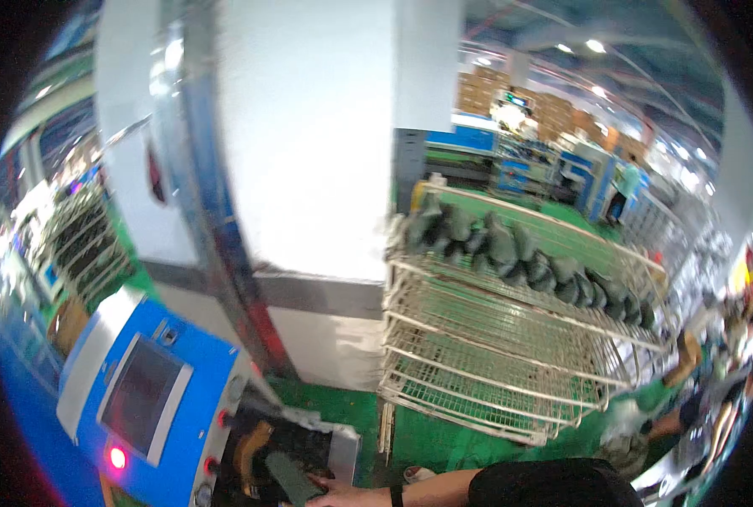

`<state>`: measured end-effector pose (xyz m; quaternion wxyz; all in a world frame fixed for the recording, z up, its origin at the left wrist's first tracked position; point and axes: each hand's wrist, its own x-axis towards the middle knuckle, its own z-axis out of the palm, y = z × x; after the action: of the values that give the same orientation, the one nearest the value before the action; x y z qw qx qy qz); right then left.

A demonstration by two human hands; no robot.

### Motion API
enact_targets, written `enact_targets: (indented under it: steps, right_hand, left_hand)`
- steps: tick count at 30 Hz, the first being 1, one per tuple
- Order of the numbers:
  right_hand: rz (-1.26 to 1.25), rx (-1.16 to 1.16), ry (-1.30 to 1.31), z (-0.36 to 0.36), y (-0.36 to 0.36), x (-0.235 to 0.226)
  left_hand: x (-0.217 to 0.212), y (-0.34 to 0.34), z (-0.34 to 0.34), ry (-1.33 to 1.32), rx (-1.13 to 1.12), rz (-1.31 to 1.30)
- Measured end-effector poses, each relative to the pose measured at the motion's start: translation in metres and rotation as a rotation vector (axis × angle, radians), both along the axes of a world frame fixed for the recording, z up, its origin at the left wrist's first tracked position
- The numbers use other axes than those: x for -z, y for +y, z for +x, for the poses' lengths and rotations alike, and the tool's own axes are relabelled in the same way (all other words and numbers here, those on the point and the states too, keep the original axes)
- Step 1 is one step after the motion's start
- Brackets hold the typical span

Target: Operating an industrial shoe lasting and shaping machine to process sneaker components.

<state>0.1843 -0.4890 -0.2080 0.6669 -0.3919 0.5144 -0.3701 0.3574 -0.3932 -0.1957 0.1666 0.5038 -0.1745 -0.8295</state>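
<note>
My right hand [336, 493] reaches in at the bottom edge, below a dark sleeve [554, 483] and a black wristband [396, 496]. Its fingers are closed on one end of a flat, elongated grey-green piece [290, 476], perhaps a shoe part. The piece slants over the dark bed of a blue machine [197, 372]. Beside it lies a curved tan shape [251, 455], blurred and too unclear to name. My left hand does not show.
The machine has a dark screen [144, 397], a lit red lamp [118, 458] and red buttons. A pale wire rack [486, 338] bears a row of dark shoe-shaped pieces [501, 245]. A pillar [317, 144] rises ahead. One person [623, 188] stands far right; another's arm [668, 422] is nearer.
</note>
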Motion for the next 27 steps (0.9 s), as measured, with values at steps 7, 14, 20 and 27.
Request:
enact_targets:
  steps: [7, 14, 20, 27]
  right_hand:
    - [-0.525, 0.122, 0.449, -0.227, 0.046, -0.123]
    - [-0.465, 1.087, 1.459, -0.434, 0.149, -0.267]
    - [-0.073, 0.95, 1.195, -0.558, 0.173, -0.312]
    - [-0.092, 1.285, 1.832, -0.505, 0.09, -0.227]
  left_hand:
    - [-0.033, -0.045, -0.061, -0.236, 0.187, -0.395]
    - [-0.081, -0.029, -0.132, -0.4, 0.2, -0.784]
    - [-0.068, -0.044, -0.157, -0.487, 0.288, -0.283]
    - [-0.081, -0.02, -0.074, -0.472, -0.493, -0.668]
